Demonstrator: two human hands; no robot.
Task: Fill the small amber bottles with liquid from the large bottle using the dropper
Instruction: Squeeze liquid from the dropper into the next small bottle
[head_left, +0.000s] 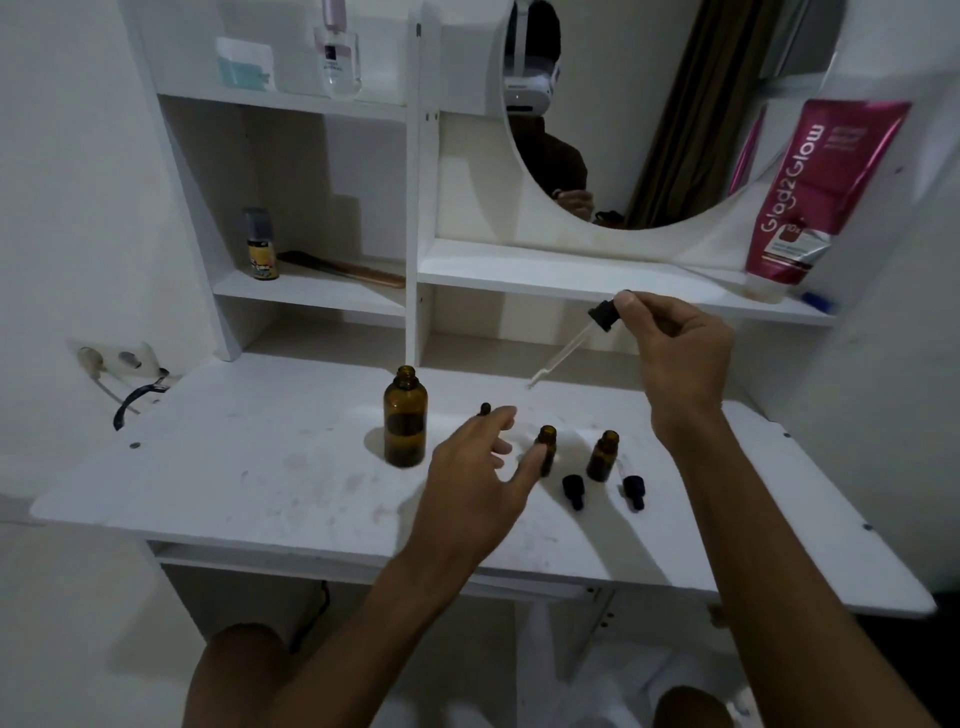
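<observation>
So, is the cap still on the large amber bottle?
No, the large amber bottle stands open, and the right hand holds the dropper above the table.

Loose caps (573, 491) crowd small amber bottles (603, 455); desk (234, 467) left lies open

Dim, cool light over a white vanity desk (234, 483), its top scuffed and stained. White shelving (311, 291) rises behind it, a round mirror (649, 130) set to the right. Plain white walls (67, 182); a wall socket (111, 358) hangs loose at left.
</observation>
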